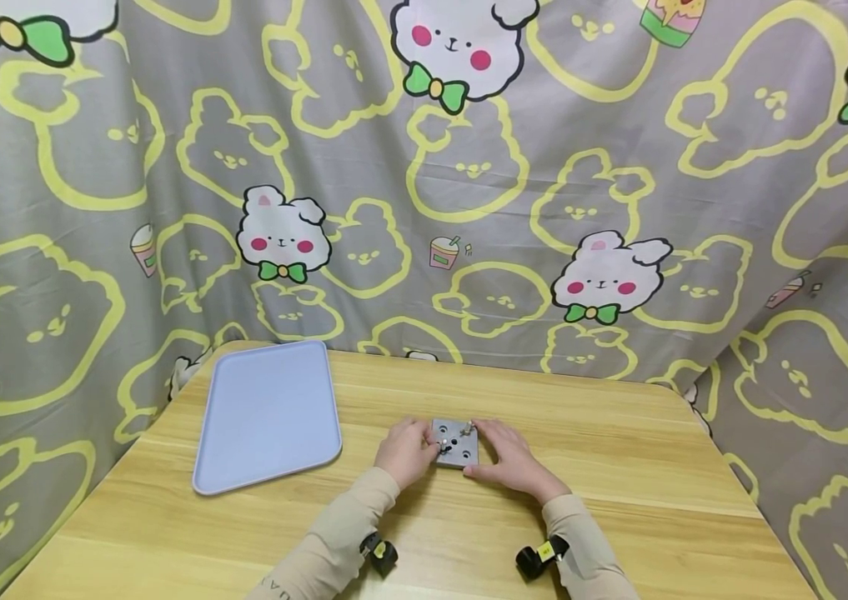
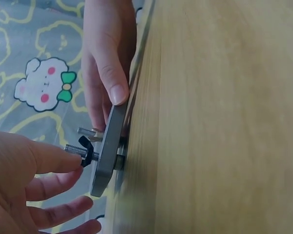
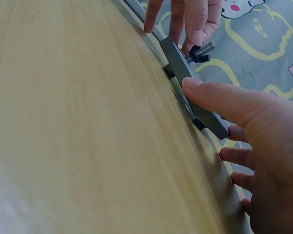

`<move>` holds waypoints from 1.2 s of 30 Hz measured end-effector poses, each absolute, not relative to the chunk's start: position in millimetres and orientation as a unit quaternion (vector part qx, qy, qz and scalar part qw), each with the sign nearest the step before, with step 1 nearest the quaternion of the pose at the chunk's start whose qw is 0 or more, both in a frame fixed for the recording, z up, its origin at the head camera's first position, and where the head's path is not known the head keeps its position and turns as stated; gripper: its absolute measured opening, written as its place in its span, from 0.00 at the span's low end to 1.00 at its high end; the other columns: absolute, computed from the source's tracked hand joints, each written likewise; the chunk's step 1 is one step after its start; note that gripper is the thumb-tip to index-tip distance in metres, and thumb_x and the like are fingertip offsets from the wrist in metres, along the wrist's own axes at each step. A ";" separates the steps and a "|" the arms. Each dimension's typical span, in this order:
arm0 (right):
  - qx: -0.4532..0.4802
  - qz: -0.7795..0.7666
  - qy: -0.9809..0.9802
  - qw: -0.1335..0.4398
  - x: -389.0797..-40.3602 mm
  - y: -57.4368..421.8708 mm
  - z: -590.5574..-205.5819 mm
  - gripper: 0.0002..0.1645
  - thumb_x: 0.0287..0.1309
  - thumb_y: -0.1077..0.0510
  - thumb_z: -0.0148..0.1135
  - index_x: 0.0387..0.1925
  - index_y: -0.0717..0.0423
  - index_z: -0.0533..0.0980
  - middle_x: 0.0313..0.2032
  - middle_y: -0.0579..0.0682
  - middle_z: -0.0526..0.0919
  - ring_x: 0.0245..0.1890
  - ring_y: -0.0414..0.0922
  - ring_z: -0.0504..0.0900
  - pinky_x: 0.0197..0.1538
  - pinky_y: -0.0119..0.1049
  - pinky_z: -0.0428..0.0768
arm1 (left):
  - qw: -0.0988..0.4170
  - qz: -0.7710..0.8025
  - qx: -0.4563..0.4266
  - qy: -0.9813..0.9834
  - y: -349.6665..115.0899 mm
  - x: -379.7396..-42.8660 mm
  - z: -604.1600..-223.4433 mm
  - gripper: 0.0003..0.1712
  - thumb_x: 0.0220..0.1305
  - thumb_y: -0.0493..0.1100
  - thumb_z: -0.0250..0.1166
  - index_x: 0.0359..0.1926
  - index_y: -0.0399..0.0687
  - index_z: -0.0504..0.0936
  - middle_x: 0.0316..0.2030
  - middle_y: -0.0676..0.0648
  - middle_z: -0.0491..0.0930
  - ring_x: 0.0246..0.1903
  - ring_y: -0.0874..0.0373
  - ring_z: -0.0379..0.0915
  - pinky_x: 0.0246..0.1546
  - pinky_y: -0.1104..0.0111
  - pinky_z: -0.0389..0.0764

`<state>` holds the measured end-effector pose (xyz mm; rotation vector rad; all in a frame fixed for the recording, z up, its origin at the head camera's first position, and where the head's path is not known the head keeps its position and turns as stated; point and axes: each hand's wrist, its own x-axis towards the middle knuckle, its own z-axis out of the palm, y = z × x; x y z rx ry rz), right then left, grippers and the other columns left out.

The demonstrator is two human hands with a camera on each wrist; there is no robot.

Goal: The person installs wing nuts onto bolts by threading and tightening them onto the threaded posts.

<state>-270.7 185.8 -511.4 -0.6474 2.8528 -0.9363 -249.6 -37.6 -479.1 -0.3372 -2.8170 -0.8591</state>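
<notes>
A small grey metal plate (image 1: 449, 460) with several holes lies between the two hands, propped just above the tabletop on bolt heads (image 3: 200, 124). Thumb and index finger of my left hand (image 1: 403, 454) pinch a black wing nut (image 2: 88, 150) on a threaded bolt (image 2: 74, 150) that sticks up through the plate. The other left fingers are spread. My right hand (image 1: 514, 462) grips the plate by its edges, its thumb (image 3: 210, 92) on the near side and its fingers at the far side. A second bolt with a silvery nut (image 1: 468, 429) stands at the plate's far right corner.
A light blue tray (image 1: 269, 417) lies on the wooden table (image 1: 619, 500) to the left. Behind the table hangs a grey patterned curtain (image 1: 363, 167). Each wrist wears a black strapped camera (image 1: 536, 560).
</notes>
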 end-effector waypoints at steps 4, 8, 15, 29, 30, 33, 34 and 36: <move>-0.211 -0.305 0.928 0.035 -270.5 186.0 -511.0 0.55 0.50 0.36 0.69 0.73 0.54 0.58 0.72 0.59 0.61 0.74 0.62 0.52 0.75 0.64 0.45 | 0.064 -0.298 -0.123 -0.944 -37.9 -247.3 -476.1 0.05 0.53 0.42 0.72 0.30 0.52 0.83 0.43 0.44 0.81 0.45 0.44 0.79 0.38 0.52 0.82; -0.212 -0.304 0.928 0.036 -270.5 186.2 -510.9 0.55 0.50 0.36 0.69 0.73 0.54 0.58 0.72 0.59 0.61 0.75 0.62 0.52 0.74 0.64 0.46 | 0.041 -0.298 -0.134 -0.944 -37.8 -246.1 -474.8 0.11 0.51 0.43 0.74 0.37 0.51 0.85 0.48 0.43 0.81 0.50 0.42 0.77 0.44 0.49 0.81; -0.212 -0.306 0.927 0.037 -270.6 186.0 -510.1 0.55 0.51 0.36 0.68 0.73 0.54 0.58 0.72 0.59 0.61 0.75 0.62 0.51 0.75 0.64 0.45 | 0.066 -0.300 -0.136 -0.942 -37.4 -247.7 -476.4 0.04 0.56 0.41 0.70 0.34 0.51 0.85 0.46 0.43 0.82 0.48 0.43 0.78 0.43 0.50 0.82; -0.214 -0.304 0.928 0.037 -269.2 185.3 -508.4 0.54 0.51 0.37 0.68 0.73 0.55 0.58 0.72 0.60 0.61 0.74 0.63 0.52 0.75 0.64 0.45 | 0.077 -0.302 -0.117 -0.943 -38.0 -247.3 -474.9 0.04 0.54 0.41 0.71 0.29 0.52 0.83 0.43 0.45 0.82 0.45 0.45 0.79 0.39 0.53 0.82; -0.214 -0.304 0.928 0.037 -269.2 185.3 -508.3 0.54 0.51 0.37 0.68 0.73 0.55 0.58 0.72 0.60 0.61 0.74 0.63 0.52 0.75 0.64 0.45 | 0.072 -0.301 -0.123 -0.943 -38.1 -247.0 -474.3 0.04 0.53 0.41 0.72 0.31 0.52 0.84 0.44 0.44 0.82 0.46 0.44 0.79 0.40 0.52 0.83; -0.213 -0.306 0.927 0.038 -269.2 185.2 -507.9 0.54 0.51 0.37 0.68 0.73 0.55 0.58 0.72 0.60 0.61 0.74 0.63 0.52 0.75 0.64 0.46 | 0.059 -0.297 -0.137 -0.943 -38.2 -245.7 -472.5 0.08 0.51 0.42 0.73 0.35 0.51 0.85 0.47 0.43 0.82 0.49 0.43 0.78 0.44 0.51 0.82; -0.212 -0.307 0.927 0.038 -269.2 185.3 -507.9 0.54 0.51 0.37 0.68 0.73 0.55 0.58 0.72 0.60 0.61 0.75 0.63 0.52 0.75 0.64 0.46 | 0.057 -0.294 -0.141 -0.943 -38.2 -245.2 -472.0 0.09 0.50 0.42 0.74 0.36 0.51 0.86 0.47 0.44 0.82 0.49 0.43 0.78 0.45 0.51 0.82; -0.212 -0.307 0.927 0.038 -269.4 185.3 -508.2 0.54 0.51 0.37 0.68 0.73 0.55 0.58 0.72 0.60 0.61 0.75 0.62 0.52 0.75 0.64 0.46 | 0.056 -0.290 -0.147 -0.944 -38.3 -244.6 -471.6 0.10 0.51 0.42 0.74 0.37 0.50 0.86 0.47 0.44 0.82 0.49 0.44 0.78 0.45 0.51 0.82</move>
